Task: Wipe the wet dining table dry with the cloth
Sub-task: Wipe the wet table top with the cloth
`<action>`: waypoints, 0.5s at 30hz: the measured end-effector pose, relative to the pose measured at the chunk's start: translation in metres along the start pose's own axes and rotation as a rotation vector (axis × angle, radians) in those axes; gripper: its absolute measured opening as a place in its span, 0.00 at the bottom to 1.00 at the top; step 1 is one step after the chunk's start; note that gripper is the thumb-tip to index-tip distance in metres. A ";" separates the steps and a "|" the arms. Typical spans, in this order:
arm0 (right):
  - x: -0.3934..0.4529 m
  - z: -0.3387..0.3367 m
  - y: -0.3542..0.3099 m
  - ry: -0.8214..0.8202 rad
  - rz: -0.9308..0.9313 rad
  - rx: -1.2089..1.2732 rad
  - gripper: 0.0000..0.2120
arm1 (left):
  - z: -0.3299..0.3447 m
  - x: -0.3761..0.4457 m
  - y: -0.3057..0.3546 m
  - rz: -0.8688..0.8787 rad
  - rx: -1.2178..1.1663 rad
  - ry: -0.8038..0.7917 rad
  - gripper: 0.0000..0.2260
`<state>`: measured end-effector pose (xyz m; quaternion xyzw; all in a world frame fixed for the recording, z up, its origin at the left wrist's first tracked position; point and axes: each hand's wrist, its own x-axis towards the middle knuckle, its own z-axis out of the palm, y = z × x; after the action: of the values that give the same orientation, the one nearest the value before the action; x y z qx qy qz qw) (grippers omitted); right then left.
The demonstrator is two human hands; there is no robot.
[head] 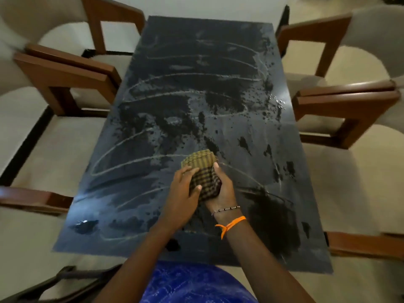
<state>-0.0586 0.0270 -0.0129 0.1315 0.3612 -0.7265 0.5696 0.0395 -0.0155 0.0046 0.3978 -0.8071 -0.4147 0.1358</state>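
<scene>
Together, left hand (182,194), right hand (225,190), gripping bunched cloth (202,171)

Home dining room: dark dining table (218,88) flanked by cushioned chairs (341,101).

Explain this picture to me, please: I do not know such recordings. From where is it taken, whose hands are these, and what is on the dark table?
There is no machine here. A person wears a camera on the head, so the one picture looks down at that person's own arms. Both hands, the left hand and the right hand, hold a bunched checked cloth over the dark dining table. The table carries curved wipe streaks and dark wet patches, with droplets near its right edge. Wooden chairs stand along both sides.
</scene>
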 end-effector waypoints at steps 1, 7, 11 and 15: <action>0.009 0.011 0.001 0.014 0.007 -0.062 0.12 | -0.007 0.005 -0.004 -0.009 -0.001 0.008 0.21; 0.087 0.101 -0.013 0.214 -0.266 -0.362 0.13 | -0.060 0.056 -0.039 0.018 0.010 -0.015 0.21; 0.148 0.161 -0.044 0.231 -0.673 -0.764 0.17 | -0.106 0.113 -0.068 -0.008 0.028 0.017 0.22; 0.225 0.196 -0.051 0.194 -0.791 -1.328 0.17 | -0.144 0.169 -0.105 -0.055 0.071 0.048 0.21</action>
<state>-0.1338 -0.2654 0.0086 -0.3130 0.7889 -0.4923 0.1933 0.0654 -0.2594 -0.0062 0.4341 -0.8065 -0.3800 0.1293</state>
